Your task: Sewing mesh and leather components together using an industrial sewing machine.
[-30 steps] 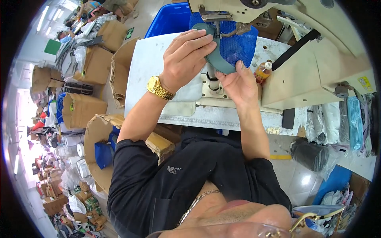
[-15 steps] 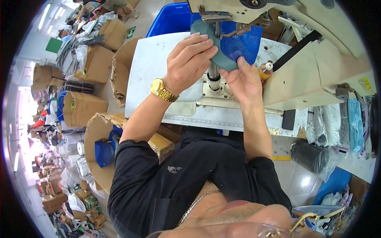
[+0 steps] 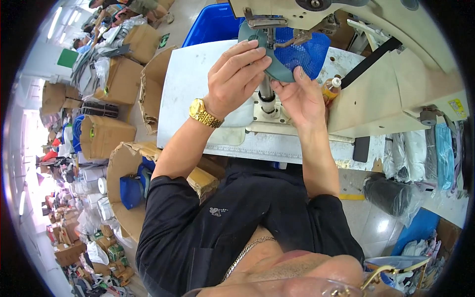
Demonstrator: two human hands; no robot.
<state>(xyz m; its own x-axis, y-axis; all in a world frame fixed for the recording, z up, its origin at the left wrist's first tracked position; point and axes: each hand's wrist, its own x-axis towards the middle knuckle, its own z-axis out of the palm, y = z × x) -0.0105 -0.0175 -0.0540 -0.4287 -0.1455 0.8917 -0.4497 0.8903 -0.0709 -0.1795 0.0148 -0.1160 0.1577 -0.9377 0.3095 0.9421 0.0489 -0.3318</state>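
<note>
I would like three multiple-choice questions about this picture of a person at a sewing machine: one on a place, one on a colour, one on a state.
1. Where is the small amber bottle?
A. on the machine bed, right of the right hand
B. inside a cardboard box
C. on the floor

2. What colour is the wristwatch?
A. silver
B. gold
C. black

3. How is the teal and blue workpiece held?
A. by the left hand alone
B. lying free, untouched
C. by both hands, under the machine head

Answers: 1 A, the bottle stands beside the right hand's edge. 2 B, its band is yellow metal. 3 C, fingers of both hands grip its edges.
</note>
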